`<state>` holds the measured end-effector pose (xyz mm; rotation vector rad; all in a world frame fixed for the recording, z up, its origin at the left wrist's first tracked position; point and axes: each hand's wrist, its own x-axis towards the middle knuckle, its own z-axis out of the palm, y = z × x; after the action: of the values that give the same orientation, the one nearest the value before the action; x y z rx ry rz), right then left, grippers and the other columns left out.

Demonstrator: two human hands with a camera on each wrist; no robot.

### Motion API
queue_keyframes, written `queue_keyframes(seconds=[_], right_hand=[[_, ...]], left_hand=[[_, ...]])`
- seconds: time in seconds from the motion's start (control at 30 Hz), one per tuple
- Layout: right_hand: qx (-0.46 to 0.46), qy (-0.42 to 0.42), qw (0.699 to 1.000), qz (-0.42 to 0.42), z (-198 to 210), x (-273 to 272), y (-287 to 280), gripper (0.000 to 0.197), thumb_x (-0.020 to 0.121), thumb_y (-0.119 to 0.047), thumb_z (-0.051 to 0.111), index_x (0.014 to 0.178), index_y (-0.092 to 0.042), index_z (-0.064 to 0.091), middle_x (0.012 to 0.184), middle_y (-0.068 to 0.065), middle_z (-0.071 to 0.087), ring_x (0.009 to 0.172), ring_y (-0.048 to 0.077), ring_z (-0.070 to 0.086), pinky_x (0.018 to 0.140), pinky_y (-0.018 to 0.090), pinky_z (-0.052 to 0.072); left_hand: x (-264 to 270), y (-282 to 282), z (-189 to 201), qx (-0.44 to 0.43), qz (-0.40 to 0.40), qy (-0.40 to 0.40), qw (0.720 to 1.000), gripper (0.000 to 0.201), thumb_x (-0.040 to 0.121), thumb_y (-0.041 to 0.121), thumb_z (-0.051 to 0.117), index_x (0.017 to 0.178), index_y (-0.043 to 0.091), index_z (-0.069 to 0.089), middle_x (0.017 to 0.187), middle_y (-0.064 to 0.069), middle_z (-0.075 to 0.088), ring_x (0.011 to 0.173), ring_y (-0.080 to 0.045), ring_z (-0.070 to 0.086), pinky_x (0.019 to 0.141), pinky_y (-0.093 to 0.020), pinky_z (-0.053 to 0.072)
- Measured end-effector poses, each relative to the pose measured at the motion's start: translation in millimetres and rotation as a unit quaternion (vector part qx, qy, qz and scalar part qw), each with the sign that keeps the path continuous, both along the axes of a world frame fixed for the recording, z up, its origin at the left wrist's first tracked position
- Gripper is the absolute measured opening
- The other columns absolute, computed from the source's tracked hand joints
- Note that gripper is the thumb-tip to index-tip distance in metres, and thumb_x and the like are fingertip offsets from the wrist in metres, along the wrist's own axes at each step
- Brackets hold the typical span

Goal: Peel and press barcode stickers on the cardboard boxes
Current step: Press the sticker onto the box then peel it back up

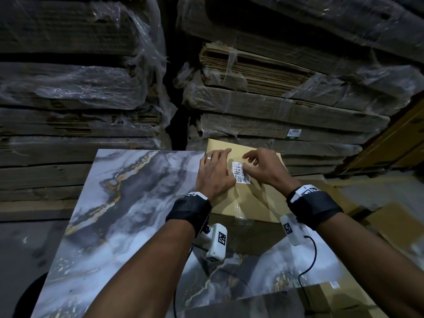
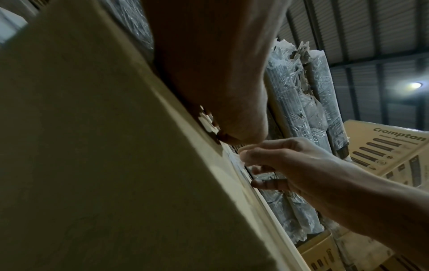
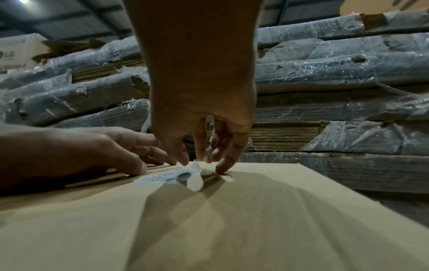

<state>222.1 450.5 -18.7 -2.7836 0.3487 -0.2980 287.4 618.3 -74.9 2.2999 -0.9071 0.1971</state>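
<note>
Cardboard box (image 1: 247, 198) at marble table's (image 1: 128, 203) far right corner | barcode sticker (image 1: 240, 172) on its top | left hand (image 1: 214, 174) flat, steadying | right hand (image 1: 263, 167) pinches sticker's lifted edge, likely to lay it smooth.

Dim warehouse: shrink-wrapped flattened cardboard stacks (image 1: 75, 88), marble-patterned tabletop (image 1: 128, 203), corrugated roof (image 2: 371, 36), ceiling lamp (image 2: 415, 85).

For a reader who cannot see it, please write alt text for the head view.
Two hands press a barcode sticker onto a cardboard box: the left hand lies flat beside it, the right hand fingers its edge. The box sits on a marbled table.
</note>
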Motion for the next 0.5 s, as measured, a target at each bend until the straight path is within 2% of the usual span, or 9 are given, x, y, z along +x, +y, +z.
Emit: queue_keyframes(seconds=[0.07,0.17,0.27,0.4,0.5], right_hand=[[-0.006,0.015,1.000,0.002,-4,4,2,0.033,0.085,-0.034,0.072,0.111,-0.015,0.078,0.092,0.003,0.077,0.082,0.021,0.069,0.074,0.035,0.056],[-0.015,0.018,1.000,-0.010,-6,8,7,0.014,0.085,-0.031,0.073,0.087,-0.019,0.080,0.078,0.000,0.074,0.074,0.022,0.068,0.064,0.032,0.050],[-0.018,0.025,0.999,-0.020,-4,12,9,0.009,0.080,-0.023,0.068,0.072,-0.023,0.072,0.069,-0.002,0.070,0.069,0.022,0.066,0.059,0.029,0.045],[-0.042,0.021,0.999,-0.003,-7,11,9,0.009,0.083,-0.021,0.064,0.076,-0.019,0.070,0.073,0.000,0.068,0.069,0.024,0.061,0.059,0.031,0.041],[-0.045,0.003,0.999,0.027,-9,7,7,0.011,0.088,-0.021,0.065,0.084,-0.014,0.072,0.082,0.003,0.068,0.076,0.024,0.061,0.065,0.037,0.048]], left_hand=[[0,1,1,0.004,0.001,0.000,1.000,0.068,0.080,0.024,0.058,0.146,0.018,0.044,0.141,-0.003,0.052,0.133,-0.022,0.042,0.111,-0.041,0.030],[-1,2,3,-0.001,0.002,-0.002,1.000,0.067,0.080,0.023,0.056,0.145,0.015,0.046,0.141,-0.004,0.053,0.133,-0.022,0.044,0.112,-0.039,0.029],[-5,3,5,0.012,0.003,-0.015,1.000,0.063,0.082,0.024,0.051,0.143,0.008,0.048,0.144,-0.008,0.052,0.135,-0.025,0.043,0.115,-0.038,0.026],[-8,2,7,0.033,0.005,-0.033,0.999,0.065,0.081,0.028,0.040,0.139,0.001,0.052,0.145,-0.014,0.052,0.136,-0.029,0.043,0.118,-0.041,0.026],[-7,1,6,0.049,0.006,-0.038,0.998,0.065,0.082,0.030,0.037,0.139,0.002,0.052,0.147,-0.012,0.050,0.138,-0.027,0.040,0.119,-0.040,0.025]])
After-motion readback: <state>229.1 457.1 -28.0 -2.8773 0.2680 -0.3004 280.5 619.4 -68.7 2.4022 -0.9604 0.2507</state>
